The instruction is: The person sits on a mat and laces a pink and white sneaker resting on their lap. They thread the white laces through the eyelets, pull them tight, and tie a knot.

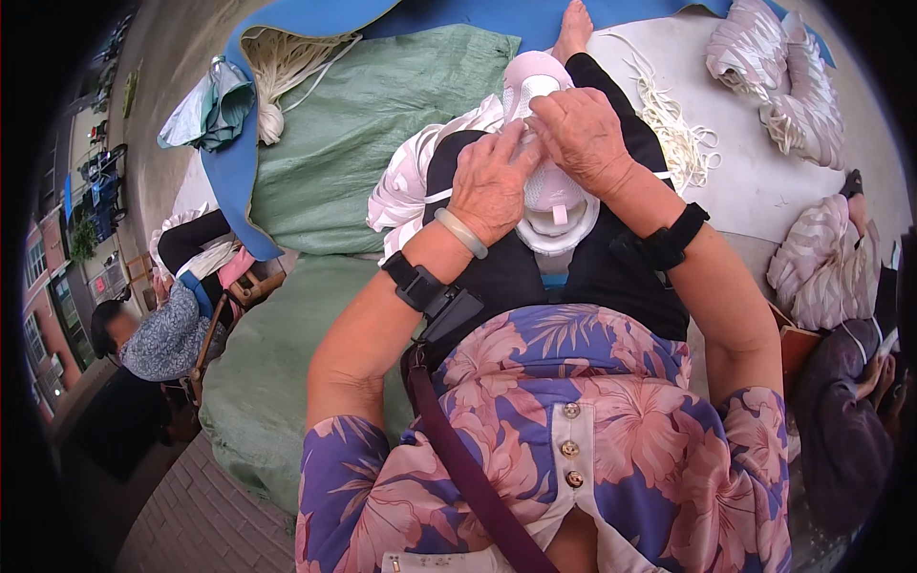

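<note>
Right hand (pixel 585 129) and left hand (pixel 494 181) meet over a pink shoe (pixel 548 191) on my lap (pixel 506 279), exact grip hidden, its length pointing away from me, my right farther along.

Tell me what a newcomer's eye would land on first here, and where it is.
Most likely the pink-and-white shoe at upper centre, where the left hand and right hand come together over it. Next, the purple blouse with large pink flowers, filling the lower middle. Then the loose tangle of white laces, right of the hands.
</note>
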The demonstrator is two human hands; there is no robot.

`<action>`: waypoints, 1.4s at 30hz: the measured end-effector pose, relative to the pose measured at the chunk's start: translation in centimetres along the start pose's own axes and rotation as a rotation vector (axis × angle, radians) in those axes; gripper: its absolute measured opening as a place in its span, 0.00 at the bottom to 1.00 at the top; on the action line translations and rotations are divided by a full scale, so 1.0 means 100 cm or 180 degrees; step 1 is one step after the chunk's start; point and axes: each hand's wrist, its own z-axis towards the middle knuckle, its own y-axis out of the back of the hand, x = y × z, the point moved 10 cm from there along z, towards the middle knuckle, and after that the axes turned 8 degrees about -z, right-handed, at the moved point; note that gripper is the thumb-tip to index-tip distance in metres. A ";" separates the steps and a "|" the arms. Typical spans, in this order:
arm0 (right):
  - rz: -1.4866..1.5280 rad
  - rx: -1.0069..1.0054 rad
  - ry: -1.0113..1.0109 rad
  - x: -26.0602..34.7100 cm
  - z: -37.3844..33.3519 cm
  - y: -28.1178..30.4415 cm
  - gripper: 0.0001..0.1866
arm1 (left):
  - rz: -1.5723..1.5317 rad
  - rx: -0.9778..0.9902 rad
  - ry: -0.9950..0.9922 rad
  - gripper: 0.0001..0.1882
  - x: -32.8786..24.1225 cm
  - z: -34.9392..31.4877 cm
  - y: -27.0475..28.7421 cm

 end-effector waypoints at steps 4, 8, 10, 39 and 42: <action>0.0107 -0.0032 -0.0268 -0.006 -0.012 0.010 0.06 | 0.0017 0.0042 0.0098 0.22 0.002 0.003 -0.001; 0.0821 0.0498 -0.1079 -0.038 -0.038 -0.001 0.09 | -0.0451 -0.0149 0.0156 0.21 0.004 -0.002 0.007; 0.0754 0.0587 -0.0970 -0.035 -0.036 0.002 0.12 | -0.0606 -0.0400 0.0130 0.20 0.007 -0.005 0.012; 0.1495 0.0700 -0.1771 -0.052 -0.058 -0.031 0.15 | -0.1132 -0.0093 0.0868 0.09 0.062 -0.088 0.064; 0.1573 0.0998 -0.1948 -0.058 -0.071 -0.028 0.16 | -0.1238 -0.0116 0.1031 0.05 0.059 -0.084 0.074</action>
